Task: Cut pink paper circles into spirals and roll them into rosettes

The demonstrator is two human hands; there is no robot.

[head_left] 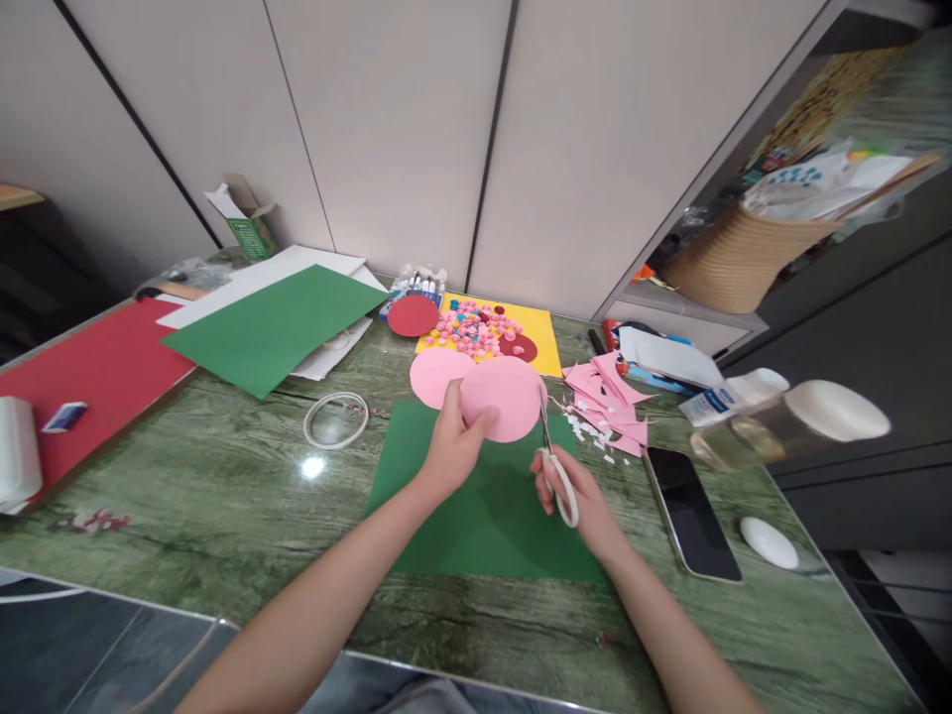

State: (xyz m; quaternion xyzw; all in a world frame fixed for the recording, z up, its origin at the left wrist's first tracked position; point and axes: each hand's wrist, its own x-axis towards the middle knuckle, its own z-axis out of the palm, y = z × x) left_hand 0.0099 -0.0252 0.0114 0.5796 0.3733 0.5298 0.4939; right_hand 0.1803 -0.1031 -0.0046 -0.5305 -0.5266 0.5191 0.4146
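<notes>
My left hand (455, 444) pinches a pink paper circle (507, 390) by its lower left edge, thumb on top. My right hand (576, 491) grips white-handled scissors (559, 483), whose blades reach up to the circle's right edge. Both hands are above a green paper sheet (476, 526) lying on the table. Behind the held circle, partly covered by it, is another pink circle (438, 375). Pink paper offcuts (606, 397) and small white scraps lie to the right of the scissors.
A yellow sheet (546, 342) bears many small pink, blue and red pieces, with a red circle (414, 315) beside it. A tape roll (336, 420) lies left. Rightward are a phone (691, 511), a lidded bottle (788, 426) and a white oval object (769, 541).
</notes>
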